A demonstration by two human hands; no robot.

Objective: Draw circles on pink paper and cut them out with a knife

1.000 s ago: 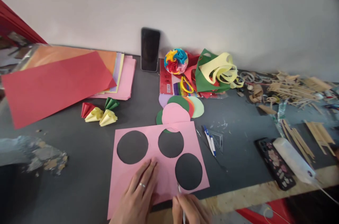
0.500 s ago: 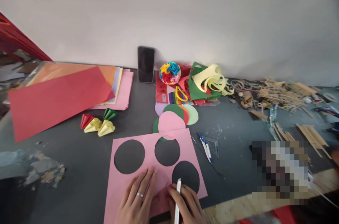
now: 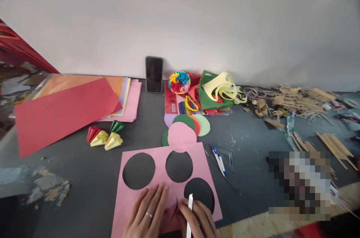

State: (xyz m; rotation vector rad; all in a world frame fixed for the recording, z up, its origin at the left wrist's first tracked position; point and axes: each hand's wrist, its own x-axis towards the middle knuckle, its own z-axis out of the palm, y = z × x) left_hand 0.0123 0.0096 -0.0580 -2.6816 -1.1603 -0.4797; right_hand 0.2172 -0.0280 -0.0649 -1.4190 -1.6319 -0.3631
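Observation:
A pink paper sheet [image 3: 163,183] with three round holes lies on the dark table near the front edge. My left hand [image 3: 147,213], a ring on one finger, presses flat on the sheet below the holes. Beside it, my right hand [image 3: 198,221] grips a thin white tool [image 3: 189,211] upright, its tip on the sheet by the lower right hole. Just behind the sheet sits a pile of cut paper circles [image 3: 184,129], pink on top, green, red and pale green under it.
A red sheet [image 3: 62,112] tops a stack of coloured paper at left. Small folded paper cones [image 3: 105,136] lie beside it. A phone [image 3: 154,74] leans on the wall near a paper ball [image 3: 179,82] and scraps. A blue pen [image 3: 218,159] and wooden sticks [image 3: 306,107] lie right.
My right hand came up from the table edge onto the pink sheet and stood the white tool upright. The view tilted up slightly. My left hand stayed pressed on the sheet.

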